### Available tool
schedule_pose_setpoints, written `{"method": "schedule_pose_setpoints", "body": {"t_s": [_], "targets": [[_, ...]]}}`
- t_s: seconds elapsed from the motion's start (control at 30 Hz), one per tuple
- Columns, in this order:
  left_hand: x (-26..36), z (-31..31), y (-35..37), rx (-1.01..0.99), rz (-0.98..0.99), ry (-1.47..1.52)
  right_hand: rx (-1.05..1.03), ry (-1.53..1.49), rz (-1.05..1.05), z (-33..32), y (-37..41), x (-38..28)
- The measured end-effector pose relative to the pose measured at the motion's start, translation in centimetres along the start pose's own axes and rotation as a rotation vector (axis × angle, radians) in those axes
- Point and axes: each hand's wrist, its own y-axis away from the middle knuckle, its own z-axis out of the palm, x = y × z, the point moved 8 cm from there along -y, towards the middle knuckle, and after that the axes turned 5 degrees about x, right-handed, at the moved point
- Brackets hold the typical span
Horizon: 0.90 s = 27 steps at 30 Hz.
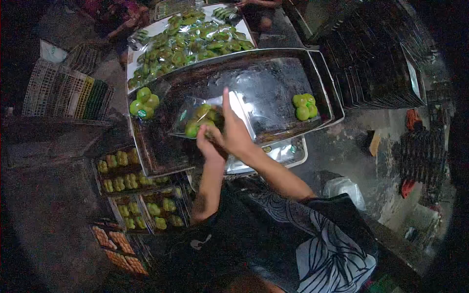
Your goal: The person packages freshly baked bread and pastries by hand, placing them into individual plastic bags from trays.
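A clear plastic bag (183,116) with a green label holds a cluster of green rounded buns (200,117), above the dark tray. My left hand (209,146) is closed on the near right end of the bag, its fingertips against the buns. Right beside it is my right hand (235,134), one finger stretched out straight and its thumb across the near end of the bag. Its other fingers are partly hidden. A white stack of flat bags or sheets (242,111) lies on the tray behind my right hand.
The large dark tray (195,63) also bears a bun cluster (305,107) at right and a labelled one (144,103) at left. Beyond it, a white table (246,30) carries many bagged buns. Trays of buns (129,183) stand lower left. Other people's hands (132,19) show at the top.
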Motion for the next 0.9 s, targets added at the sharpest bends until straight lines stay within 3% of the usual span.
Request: {"method": "schedule_pose_setpoints", "body": {"t_s": [0.03, 0.07, 0.1, 0.17, 0.23, 0.27, 0.3, 0.37, 0.4, 0.47, 0.5, 0.57, 0.6, 0.63, 0.7, 0.77, 0.83, 0.87, 0.9], "targets": [[0.0, 0.2, 0.3, -0.027, -0.137, 0.07, -0.014, -0.123, -0.085, 0.3, 1.3, -0.6], [0.1, -1.0, -0.1, 0.028, -0.102, -0.077, 0.202, -0.139, -0.107, -0.8, 2.3, -0.5], [-0.4, -2.3, -0.4, 0.025, -0.096, -0.078, 0.204, -0.143, -0.112, -0.7, 2.0, 0.6], [-4.6, -5.7, 0.4, -0.046, -0.43, -0.164, -0.276, 0.185, 0.186, 2.6, 1.0, 5.8], [-4.7, -6.9, 0.2, -0.183, -0.296, -0.619, -0.331, 0.217, 0.307, 2.6, -3.9, 8.3], [-4.8, -6.0, 0.4, -0.337, -0.03, -1.124, -0.184, 0.202, 0.234, 1.7, -7.4, 7.6], [-5.6, -7.8, -0.2, -0.343, -0.033, -1.122, -0.048, 0.192, 0.163, 1.3, -9.8, 6.4], [-8.2, -10.0, 0.1, -0.835, 0.722, -2.345, 0.153, 0.047, -0.171, 2.0, -10.4, 2.8], [-8.3, -11.4, -1.1, -0.789, 0.348, -2.482, 0.123, 0.116, -0.298, 2.3, -8.8, 1.8], [-5.2, -9.7, -1.0, -0.747, 0.353, -2.469, -0.143, -0.002, -0.088, 3.8, -2.2, 4.6], [-3.4, -8.7, -0.4, -0.699, 0.34, -2.447, -0.56, -0.134, 0.301, 4.5, 2.7, 6.1], [0.3, -7.0, 0.2, -0.433, 0.255, -2.033, -0.819, -0.158, 0.277, 6.2, 11.8, 8.0], [0.3, -7.6, -0.3, -0.393, 0.114, -1.702, -0.581, -0.162, 0.178, 5.0, 12.6, 7.0], [-0.9, -7.7, -0.1, -0.416, 0.091, -1.696, -0.572, -0.151, 0.204, 5.4, 13.2, 7.9], [-2.2, -6.0, 0.4, -0.365, 0.0, -1.395, -0.071, -0.018, 0.307, 2.4, 12.2, 10.6], [-3.4, -4.0, 1.4, -0.29, 0.06, -1.319, -0.077, 0.039, 0.301, 0.6, 11.4, 11.3], [-3.7, -0.5, 2.5, -0.35, 0.452, -1.206, -0.355, -0.797, 1.029, 1.5, 12.0, 13.5], [-5.6, 1.6, 4.4, -0.581, 0.385, -1.304, -0.164, -0.948, 1.109, 0.8, 10.6, 16.4], [-7.2, 1.5, 4.4, -0.577, 0.375, -1.298, 0.029, -1.088, 1.183, -0.4, 8.8, 16.6]]}}
